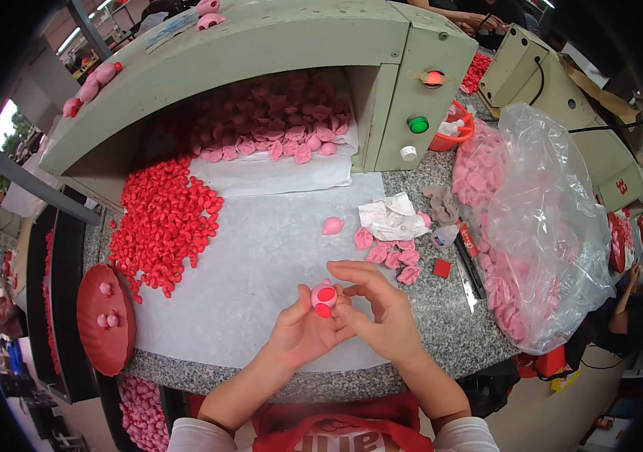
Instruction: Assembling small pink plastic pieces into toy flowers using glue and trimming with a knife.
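A small round pink toy figure with two red oval feet is between my hands, above the white sheet. My left hand cups it from the left, thumb and fingers closed on it. My right hand meets it from the right, thumb and bent fingertips against its side, while the index finger arches above it. Part of the figure is hidden by the fingers. Beyond my hands a lone pink ball-shaped piece lies on the sheet. Several hollow pink pieces lie to its right, beside a crumpled white paper.
Red pieces are heaped at left, near a red dish holding pink figures. A pale green arched machine covers piled pink shells. At right are a blade, a red square and a plastic bag.
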Motion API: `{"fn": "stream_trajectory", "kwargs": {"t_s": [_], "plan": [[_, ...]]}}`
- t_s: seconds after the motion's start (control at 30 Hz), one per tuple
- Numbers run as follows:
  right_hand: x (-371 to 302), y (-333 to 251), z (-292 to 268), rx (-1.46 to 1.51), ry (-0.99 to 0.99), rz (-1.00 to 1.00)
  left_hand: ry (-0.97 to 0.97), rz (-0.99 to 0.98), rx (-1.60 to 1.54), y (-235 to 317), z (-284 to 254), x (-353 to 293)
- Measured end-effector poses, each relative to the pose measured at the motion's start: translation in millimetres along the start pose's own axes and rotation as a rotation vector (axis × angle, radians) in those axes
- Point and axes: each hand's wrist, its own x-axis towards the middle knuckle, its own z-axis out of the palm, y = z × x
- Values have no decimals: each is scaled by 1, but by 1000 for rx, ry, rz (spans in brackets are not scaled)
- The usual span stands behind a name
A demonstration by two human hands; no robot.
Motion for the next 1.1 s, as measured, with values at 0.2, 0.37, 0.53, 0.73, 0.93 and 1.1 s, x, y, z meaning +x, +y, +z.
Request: {"fn": "stream_trajectory", "kwargs": {"t_s": [0.2, 0.37, 0.53, 0.73, 0.93, 1.1], "plan": [[3, 5, -3, 113, -154, 16, -37, 4, -44, -3, -12, 3], [3, 8, -8, 99, -179, -35, -78, -20, -4, -1, -18, 4], [2, 5, -11, 61, -179, -56, -52, -39, 50, 1, -3, 1], [2, -4, -5, 155, -20, 86, 332, 478, 815, 12, 12, -4], [2, 11, -9, 419, -173, 303, 277, 1089, 1715, 16, 16, 0], [6, 25, -12, 978, -255, 412, 214, 1114, 1639, 19, 23, -6]]}}
